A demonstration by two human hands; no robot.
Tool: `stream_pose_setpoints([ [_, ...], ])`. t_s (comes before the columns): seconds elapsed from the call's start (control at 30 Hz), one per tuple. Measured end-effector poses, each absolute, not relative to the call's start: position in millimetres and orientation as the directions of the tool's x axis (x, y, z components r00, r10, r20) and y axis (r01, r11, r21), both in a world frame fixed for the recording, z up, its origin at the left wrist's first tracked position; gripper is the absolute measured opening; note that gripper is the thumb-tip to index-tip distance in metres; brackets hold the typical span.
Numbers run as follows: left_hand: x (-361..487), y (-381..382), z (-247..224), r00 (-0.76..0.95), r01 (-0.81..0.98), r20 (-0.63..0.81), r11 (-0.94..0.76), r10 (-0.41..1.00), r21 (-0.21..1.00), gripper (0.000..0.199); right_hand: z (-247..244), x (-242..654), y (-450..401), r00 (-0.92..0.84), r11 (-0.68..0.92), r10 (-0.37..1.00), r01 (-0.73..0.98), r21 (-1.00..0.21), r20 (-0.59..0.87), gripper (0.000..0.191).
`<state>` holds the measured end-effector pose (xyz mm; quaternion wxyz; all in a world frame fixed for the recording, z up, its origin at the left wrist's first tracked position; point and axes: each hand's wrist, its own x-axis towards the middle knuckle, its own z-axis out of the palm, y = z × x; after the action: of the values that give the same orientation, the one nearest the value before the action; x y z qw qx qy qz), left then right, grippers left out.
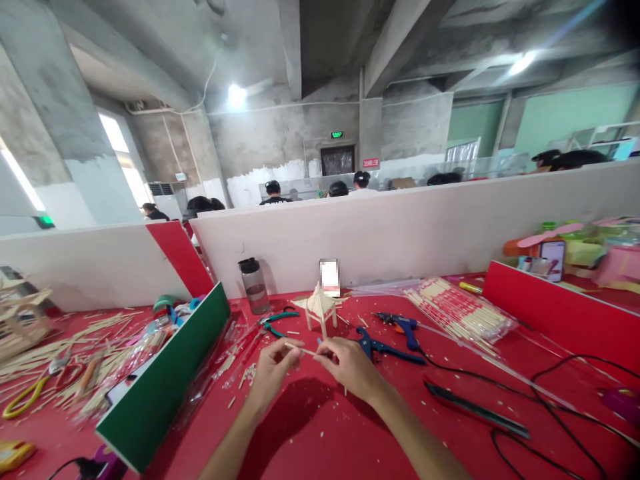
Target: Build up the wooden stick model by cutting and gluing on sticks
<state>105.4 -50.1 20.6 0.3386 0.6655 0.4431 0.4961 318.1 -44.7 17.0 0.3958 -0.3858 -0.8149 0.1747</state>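
Both hands are over the red table, in front of a small stick-built model (321, 305) with a pointed roof and legs. A thin wooden stick (306, 351) runs between the fingertips. My left hand (273, 373) pinches its left end, and my right hand (350, 367) pinches it near the right end. Another short stick (345, 391) shows below my right hand; what holds it is hidden. Just beyond my right hand lies a dark blue cutter (390, 348). Green-handled pliers (275, 325) rest beyond my left hand.
On the red table (310, 447) are a water bottle (255, 288), a blue glue gun (405, 328), bagged sticks (460, 310), a black tool (475, 408) and cables at the right. A green board (167, 380) stands left. A white partition (400, 233) crosses behind; people sit beyond it.
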Motion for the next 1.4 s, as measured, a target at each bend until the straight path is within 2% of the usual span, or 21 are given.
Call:
stream_pose_setpoints([
  [0.13,111,-51,19,0.176,0.241,0.378,-0.412,0.909,0.879,0.032,15,316,-46,-0.441,0.653,0.757,0.513,-0.557,0.481,0.017],
  [0.27,118,-51,11,0.250,0.265,0.348,-0.410,0.903,0.873,0.033,15,314,-50,-0.546,0.690,0.724,0.566,-0.452,0.421,0.022],
  [0.4,98,-37,5,0.095,0.333,0.353,-0.364,0.931,0.870,0.038,18,314,-52,-0.572,0.703,0.711,0.591,-0.395,0.410,0.024],
  [0.47,78,-29,7,0.024,0.500,0.384,-0.343,0.923,0.795,0.040,18,315,-52,-0.561,0.698,0.716,0.596,-0.397,0.416,0.023],
  [0.57,57,-24,13,0.022,0.652,0.408,-0.322,0.913,0.686,0.041,19,315,-52,-0.511,0.666,0.746,0.579,-0.470,0.427,0.022],
  [0.63,58,-26,16,0.080,0.638,0.408,-0.361,0.909,0.680,0.039,19,314,-51,-0.445,0.624,0.781,0.536,-0.569,0.438,0.018],
  [0.73,78,-36,14,0.248,0.562,0.385,-0.456,0.889,0.690,0.035,18,314,-48,-0.372,0.583,0.811,0.455,-0.673,0.451,0.027],
  [0.83,99,-46,9,0.345,0.566,0.352,-0.492,0.870,0.662,0.031,17,315,-46,-0.382,0.602,0.796,0.415,-0.682,0.471,0.016],
  [1.03,90,-43,13,0.417,0.667,0.299,-0.512,0.858,0.541,0.031,16,314,-47,-0.415,0.645,0.760,0.389,-0.657,0.500,0.023],
  [1.1,74,-37,15,0.403,0.730,0.283,-0.492,0.871,0.474,0.029,14,314,-46,-0.391,0.633,0.772,0.408,-0.658,0.501,0.028],
  [1.2,47,-27,13,0.294,0.828,0.304,-0.401,0.906,0.392,0.026,12,317,-42,-0.345,0.609,0.792,0.389,-0.692,0.503,0.036],
  [1.33,27,-17,6,0.229,0.827,0.387,-0.388,0.893,0.407,0.061,11,322,-36,-0.299,0.588,0.806,0.297,-0.753,0.511,0.035],
  [1.4,27,-15,4,0.226,0.791,0.497,-0.456,0.838,0.409,0.064,11,322,-35,-0.282,0.585,0.808,0.276,-0.763,0.518,0.032],
])
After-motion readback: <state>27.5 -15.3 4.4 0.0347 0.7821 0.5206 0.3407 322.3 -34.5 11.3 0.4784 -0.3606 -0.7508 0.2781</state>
